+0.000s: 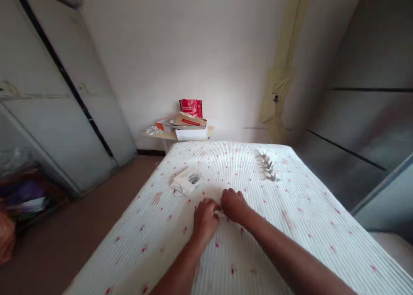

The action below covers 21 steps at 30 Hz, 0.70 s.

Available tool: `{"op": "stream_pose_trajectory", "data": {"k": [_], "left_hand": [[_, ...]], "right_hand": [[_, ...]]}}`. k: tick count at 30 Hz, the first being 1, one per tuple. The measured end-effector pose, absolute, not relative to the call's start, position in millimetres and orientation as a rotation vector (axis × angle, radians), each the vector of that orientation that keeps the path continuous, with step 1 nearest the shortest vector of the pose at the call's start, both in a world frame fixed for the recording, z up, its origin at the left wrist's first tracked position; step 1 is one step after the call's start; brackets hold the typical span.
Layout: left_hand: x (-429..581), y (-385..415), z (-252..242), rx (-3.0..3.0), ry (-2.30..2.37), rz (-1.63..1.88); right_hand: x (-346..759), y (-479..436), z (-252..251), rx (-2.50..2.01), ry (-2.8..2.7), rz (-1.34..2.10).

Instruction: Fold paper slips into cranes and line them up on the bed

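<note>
1. Both hands, the left hand (205, 218) and the right hand (235, 205), are curling inward side by side, right of the paper stack (188, 181) and nearer the wearer.
2. Spreading beneath and around the paper stack, a bed (322, 219) with a red-flecked white cover is probably serving as a broad, level working surface.
3. Beyond the paper stack, a small tabletop (165, 135) is carrying a red bag (191, 107) and a white box (192, 134), presumably standing there out of the way.
4. The paper stack itself is lying flat, its sheets loosely overlapping, likely for easy reach.
5. Well apart to its right, pale pointed pieces (268, 166) are sitting in a row, perhaps to stay orderly.
6. Right of the paper stack and nearer, a small pale item (220, 213) is showing between the hands. Both forearms are converging on it, the right one slanting more; the right fingertips are bending out of sight. Whether either hand is gripping or merely touching it, I cannot tell.
</note>
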State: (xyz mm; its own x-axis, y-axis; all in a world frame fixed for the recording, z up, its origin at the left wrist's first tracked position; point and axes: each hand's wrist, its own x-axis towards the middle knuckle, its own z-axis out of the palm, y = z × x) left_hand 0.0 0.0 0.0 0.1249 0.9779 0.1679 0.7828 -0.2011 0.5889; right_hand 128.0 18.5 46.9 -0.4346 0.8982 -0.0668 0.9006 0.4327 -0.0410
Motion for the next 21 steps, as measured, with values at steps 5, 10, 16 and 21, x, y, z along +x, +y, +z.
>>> {"op": "stream_pose_trajectory", "data": {"k": [5,10,16,21], "left_hand": [[-1,-1,0,2.048,1.736,0.701],[1,0,6,2.057,1.789,0.626],[2,0,11,2.058,1.844,0.540],[2,-1,12,2.091,1.839,0.510]], "right_hand": [[132,24,47,1.618,2.644,-0.178],[140,27,38,1.560,2.740,-0.270],[149,14,18,1.520,3.086,-0.143],[154,7,11,1.541,3.163,-0.187]]}}
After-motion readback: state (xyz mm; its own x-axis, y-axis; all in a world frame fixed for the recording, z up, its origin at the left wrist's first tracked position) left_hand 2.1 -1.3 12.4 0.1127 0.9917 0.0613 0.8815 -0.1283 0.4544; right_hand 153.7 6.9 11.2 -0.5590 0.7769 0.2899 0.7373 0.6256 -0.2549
